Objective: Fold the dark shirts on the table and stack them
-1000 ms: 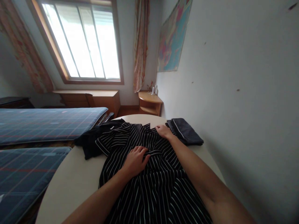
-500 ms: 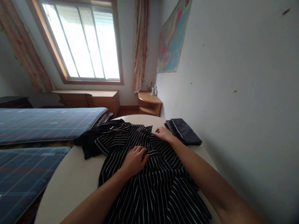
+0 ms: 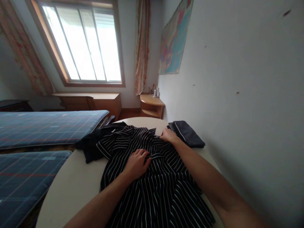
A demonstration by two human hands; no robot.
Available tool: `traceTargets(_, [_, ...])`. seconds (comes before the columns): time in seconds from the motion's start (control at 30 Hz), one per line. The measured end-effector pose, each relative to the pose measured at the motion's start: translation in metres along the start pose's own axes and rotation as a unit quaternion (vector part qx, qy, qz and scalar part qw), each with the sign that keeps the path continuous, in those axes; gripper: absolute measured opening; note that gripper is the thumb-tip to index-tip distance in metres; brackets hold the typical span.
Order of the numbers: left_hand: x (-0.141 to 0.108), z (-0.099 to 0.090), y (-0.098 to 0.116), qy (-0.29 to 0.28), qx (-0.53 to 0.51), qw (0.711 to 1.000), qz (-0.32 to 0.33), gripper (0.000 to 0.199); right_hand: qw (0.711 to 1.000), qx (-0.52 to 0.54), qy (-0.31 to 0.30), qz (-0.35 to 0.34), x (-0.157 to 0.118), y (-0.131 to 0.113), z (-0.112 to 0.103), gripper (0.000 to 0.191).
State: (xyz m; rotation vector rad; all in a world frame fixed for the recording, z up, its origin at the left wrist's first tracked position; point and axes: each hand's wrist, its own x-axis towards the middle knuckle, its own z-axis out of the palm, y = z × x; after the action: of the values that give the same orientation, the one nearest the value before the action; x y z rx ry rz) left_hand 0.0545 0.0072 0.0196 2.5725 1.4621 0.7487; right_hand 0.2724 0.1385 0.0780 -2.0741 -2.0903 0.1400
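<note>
A black shirt with thin white stripes lies spread over the round table, its surface creased and one short sleeve out to the left. My left hand rests on the middle of the shirt with its fingers stretched out and slightly bent. Farther up, my right hand has its fingers closed on the shirt's upper right edge, near the collar; the fingertips are partly hidden. Just right of that hand sits a folded dark garment. Another dark garment lies partly under the striped sleeve on the left.
The pale round table carries the clothes. A wall runs close along its right side. To the left are blue plaid mattresses. Beyond the table stand a wooden corner shelf and a desk under the window.
My right hand has shifted slightly to the right and the shirt edge at its fingers has dropped a little. My left hand stays in place.
</note>
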Motion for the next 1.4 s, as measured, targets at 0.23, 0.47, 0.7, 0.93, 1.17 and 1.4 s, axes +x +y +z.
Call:
traceTargets(0.23, [0.0,0.003,-0.002,0.001,0.001,1.0,-0.004,0.032,0.968,0.038,0.242,-0.048,-0.01,-0.008,-0.018,0.027])
traceTargets(0.47, [0.0,0.004,-0.003,0.003,-0.004,1.0,-0.003,0.033,0.992,-0.083,0.09,-0.016,-0.012,-0.003,0.008,0.019])
traceTargets(0.7, [0.001,-0.004,0.003,0.002,-0.016,1.0,-0.005,0.028,0.994,-0.083,0.065,0.018,-0.002,-0.007,0.018,0.028])
traceTargets(0.93, [0.0,-0.003,0.002,0.006,-0.027,1.0,0.003,0.03,0.997,-0.026,0.05,0.053,0.012,-0.008,0.023,0.028])
traceTargets(1.17, [0.0,0.001,-0.002,-0.012,-0.014,1.0,-0.004,0.042,0.987,0.086,0.132,-0.019,0.03,-0.002,0.016,0.051])
traceTargets(1.4, [0.002,0.01,-0.008,-0.07,0.02,0.997,-0.017,0.056,0.988,0.048,0.068,-0.13,0.002,0.002,0.03,0.04])
